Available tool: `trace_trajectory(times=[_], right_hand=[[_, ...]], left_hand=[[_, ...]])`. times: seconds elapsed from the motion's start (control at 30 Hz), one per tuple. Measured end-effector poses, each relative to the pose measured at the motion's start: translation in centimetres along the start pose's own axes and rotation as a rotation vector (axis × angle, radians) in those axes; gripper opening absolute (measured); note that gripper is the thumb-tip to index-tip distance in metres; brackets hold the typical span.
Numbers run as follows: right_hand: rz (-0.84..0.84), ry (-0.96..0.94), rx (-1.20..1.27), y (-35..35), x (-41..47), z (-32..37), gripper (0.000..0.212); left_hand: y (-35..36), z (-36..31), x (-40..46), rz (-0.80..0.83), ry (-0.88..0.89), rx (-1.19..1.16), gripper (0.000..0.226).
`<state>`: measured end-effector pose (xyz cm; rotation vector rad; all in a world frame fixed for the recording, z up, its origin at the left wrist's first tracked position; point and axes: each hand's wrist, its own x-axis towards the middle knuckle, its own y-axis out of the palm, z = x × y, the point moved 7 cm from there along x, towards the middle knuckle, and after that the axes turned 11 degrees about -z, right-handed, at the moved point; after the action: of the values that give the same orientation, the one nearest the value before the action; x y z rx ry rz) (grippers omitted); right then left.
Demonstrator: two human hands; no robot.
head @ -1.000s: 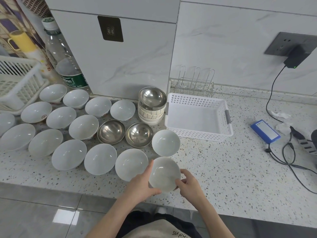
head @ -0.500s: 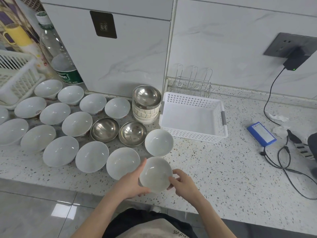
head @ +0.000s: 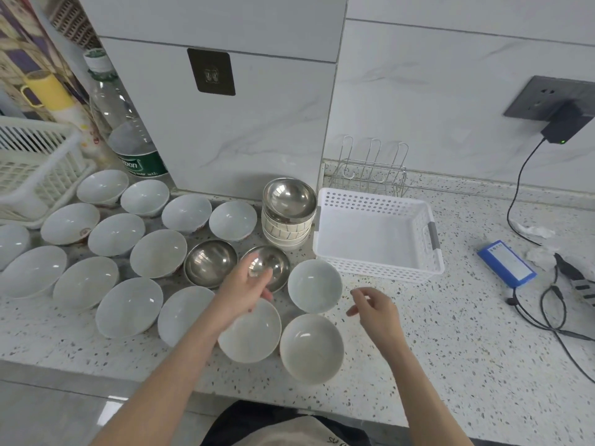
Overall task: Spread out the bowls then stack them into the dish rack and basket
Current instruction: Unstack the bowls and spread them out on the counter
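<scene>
Lots of round white china bowls [head: 128,307] laid side by side on the speckled stone counter [head: 450,349], open side up, none sitting inside another. Spread like that so each one is easy to pick up alone. Two shiny round steel bowls [head: 211,263] in the middle of the rows.

One short stack of bowls [head: 288,217] not yet taken apart, with a steel bowl on top, just beside the white plastic basket with little holes [head: 380,272]. Nothing in that basket. Thin wire dish rack [head: 373,169] behind it, against the wall, holding no bowls. Looks like the spreading part is nearly over and the stacking part not yet begun.

Left hand [head: 244,284] up over the bowls, fingers loose and a little bent, holding nothing. Just under it, a white bowl [head: 254,336] near the counter's front edge and one of the steel bowls.

Right hand [head: 375,312] over bare counter, fingers loose too, holding nothing. Just to its left, two white bowls: one nearer the basket [head: 314,285], and one at the front edge [head: 310,349]. Neither bowl touched by this hand.

Probably next: the short stack, or the first bowl into the basket.
</scene>
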<state>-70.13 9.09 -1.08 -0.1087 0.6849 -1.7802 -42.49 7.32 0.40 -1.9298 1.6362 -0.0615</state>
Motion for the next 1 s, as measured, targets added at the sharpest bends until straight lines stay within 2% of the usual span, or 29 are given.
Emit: trace_trajectory(times=[0.13, 0.27, 0.33, 0.5, 0.7, 0.93, 1.0], right_hand=[[-0.028, -0.034, 0.071, 1.1, 1.5, 3.6, 0.017], [-0.036, -0.047, 0.081, 2.2, 2.2, 5.6, 0.015], [-0.042, -0.04, 0.078, 2.5, 2.1, 5.8, 0.014], [-0.059, -0.018, 0.058, 2.9, 1.7, 5.2, 0.016], [-0.079, 0.036, 0.092, 3.0, 2.0, 4.5, 0.017], [-0.085, 0.018, 0.111, 3.8, 4.2, 7.1, 0.016], [-0.082, 0.005, 0.097, 4.6, 5.4, 8.5, 0.022]], left_hand=[[-1.6, -4.8, 6.0, -0.078, 0.056, 0.021, 0.067], [-1.8, -7.9, 10.1, -0.1, 0.035, 0.043, 0.077], [-1.5, -8.5, 11.1, -0.084, 0.012, 0.047, 0.074], [-0.9, -8.7, 11.8, -0.022, -0.008, -0.017, 0.039], [-1.3, -8.7, 11.5, 0.013, -0.019, -0.127, 0.055], [-4.2, -8.5, 10.3, 0.029, -0.005, -0.272, 0.055], [-5.4, -8.0, 9.8, 0.013, -0.007, -0.337, 0.054]])
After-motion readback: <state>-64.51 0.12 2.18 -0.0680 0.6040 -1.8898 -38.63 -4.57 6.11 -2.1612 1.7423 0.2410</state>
